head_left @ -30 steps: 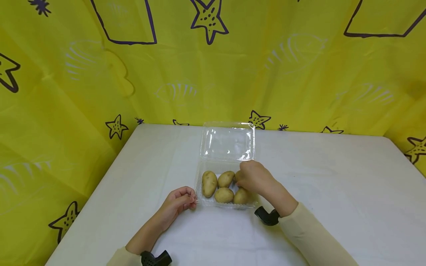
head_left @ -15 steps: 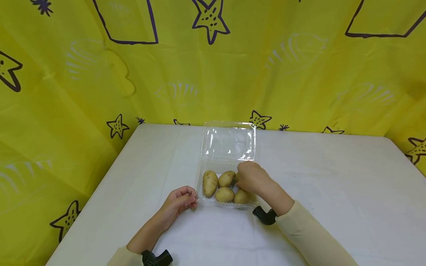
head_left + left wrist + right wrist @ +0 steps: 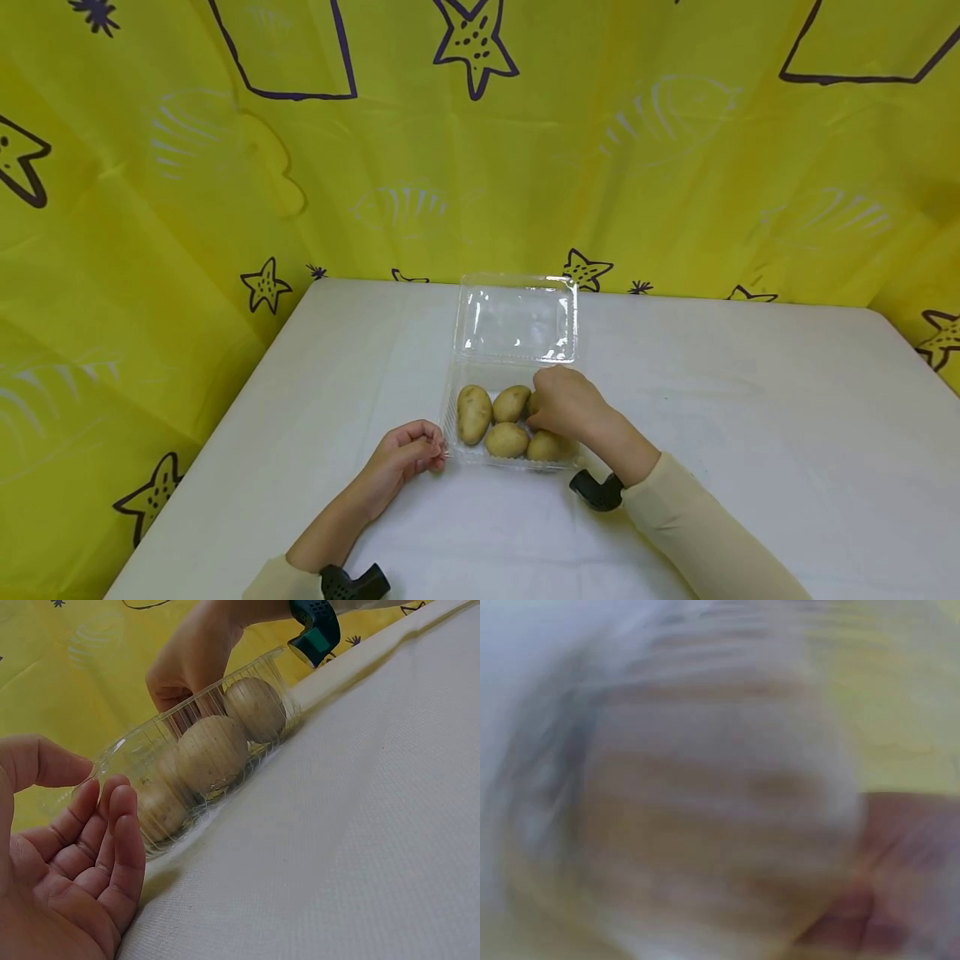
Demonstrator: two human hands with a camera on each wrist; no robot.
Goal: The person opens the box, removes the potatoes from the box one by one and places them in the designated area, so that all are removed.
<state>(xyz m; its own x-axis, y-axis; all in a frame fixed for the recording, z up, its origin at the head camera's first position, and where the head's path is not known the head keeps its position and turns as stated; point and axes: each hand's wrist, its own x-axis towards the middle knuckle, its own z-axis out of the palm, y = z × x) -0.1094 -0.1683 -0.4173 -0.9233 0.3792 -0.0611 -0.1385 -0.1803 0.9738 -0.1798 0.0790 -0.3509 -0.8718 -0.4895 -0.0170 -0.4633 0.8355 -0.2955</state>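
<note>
A clear plastic box (image 3: 448, 433) holds several potatoes, among them a long one (image 3: 474, 414) at its left end. My left hand (image 3: 403, 458) pinches the box's near left corner between thumb and fingertips, as the left wrist view also shows (image 3: 82, 847). Inside the box's right part, my right hand (image 3: 568, 402) has its fingers curled round a potato at the back, mostly hidden beneath it. A front potato (image 3: 547, 445) lies just below that hand. The right wrist view is blurred, with a potato (image 3: 712, 825) behind the plastic wall and part of the hand (image 3: 907, 877).
The box's clear lid (image 3: 516, 321) stands hinged back behind it, near the far edge of the white table (image 3: 712, 400). A yellow patterned cloth (image 3: 480, 167) hangs behind and to the left. Both wrists carry dark devices.
My right hand has shifted slightly to the left and toward me over the back right potato. The left hand stays at the box corner.
</note>
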